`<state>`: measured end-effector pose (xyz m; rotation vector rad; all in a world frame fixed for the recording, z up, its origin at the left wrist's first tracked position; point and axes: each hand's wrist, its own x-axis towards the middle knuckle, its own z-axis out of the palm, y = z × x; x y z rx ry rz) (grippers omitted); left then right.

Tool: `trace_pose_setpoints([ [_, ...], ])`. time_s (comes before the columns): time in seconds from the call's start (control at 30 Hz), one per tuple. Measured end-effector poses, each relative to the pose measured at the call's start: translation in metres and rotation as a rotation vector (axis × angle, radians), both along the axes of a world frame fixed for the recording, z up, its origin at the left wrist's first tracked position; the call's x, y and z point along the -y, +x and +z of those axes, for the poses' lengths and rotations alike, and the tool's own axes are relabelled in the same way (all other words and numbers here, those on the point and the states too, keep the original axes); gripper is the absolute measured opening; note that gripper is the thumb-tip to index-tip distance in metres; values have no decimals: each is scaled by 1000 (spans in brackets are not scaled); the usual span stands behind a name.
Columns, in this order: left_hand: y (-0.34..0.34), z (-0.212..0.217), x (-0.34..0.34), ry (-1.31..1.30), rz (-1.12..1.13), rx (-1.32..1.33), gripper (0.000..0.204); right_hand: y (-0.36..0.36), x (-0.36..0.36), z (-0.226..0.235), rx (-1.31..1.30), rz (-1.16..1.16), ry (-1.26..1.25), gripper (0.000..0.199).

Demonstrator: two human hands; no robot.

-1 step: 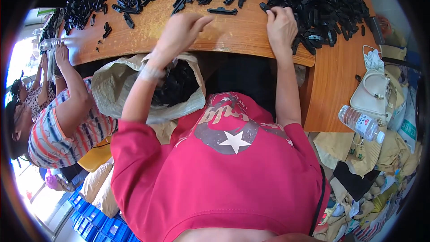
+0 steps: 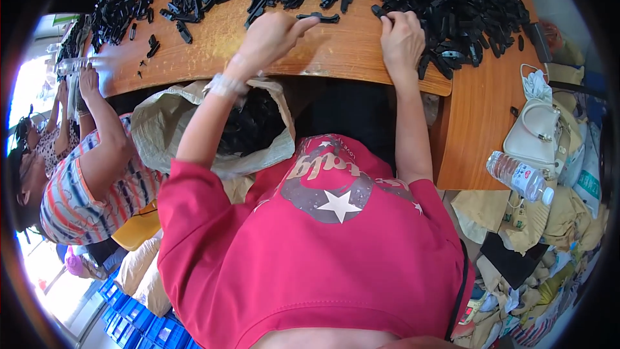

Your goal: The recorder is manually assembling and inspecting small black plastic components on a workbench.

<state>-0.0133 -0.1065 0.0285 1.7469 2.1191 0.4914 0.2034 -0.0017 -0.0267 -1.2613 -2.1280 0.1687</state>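
My right hand [image 2: 402, 40] is closed, with its fingertips on one end of a slim black plastic piece [image 2: 378, 10] at the edge of the large heap. Above the table, my left hand [image 2: 271, 40] hangs with nothing visible in it. Its thumb and forefinger stretch toward a single long black plastic clip-like piece [image 2: 326, 19] that lies apart on the wood. Its other fingers are partly hidden behind the hand. Below my left wrist, an open whitish woven sack [image 2: 165, 126] holds dark pieces, partly covered by my forearm.
A big heap of black plastic pieces [image 2: 452, 0] covers the far side of the wooden table [image 2: 213, 45]. Further left, another person [image 2: 103, 168] in a striped shirt works at the table. A water bottle [image 2: 516, 174] and a white handbag [image 2: 533, 132] lie at the right.
My left hand has moved forward from above the sack, closer to the lone black piece. My right hand stays at the heap's edge.
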Motion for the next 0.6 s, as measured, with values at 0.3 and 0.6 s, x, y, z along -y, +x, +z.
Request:
trace_pose_setpoints([
  [0.3,6,-40,-44,9,109,-45,34,13,27,-6,-135,62,-132,20],
  [0.6,23,3,-17,-194,57,1088,18,20,45,34,-962,507,-694,17],
])
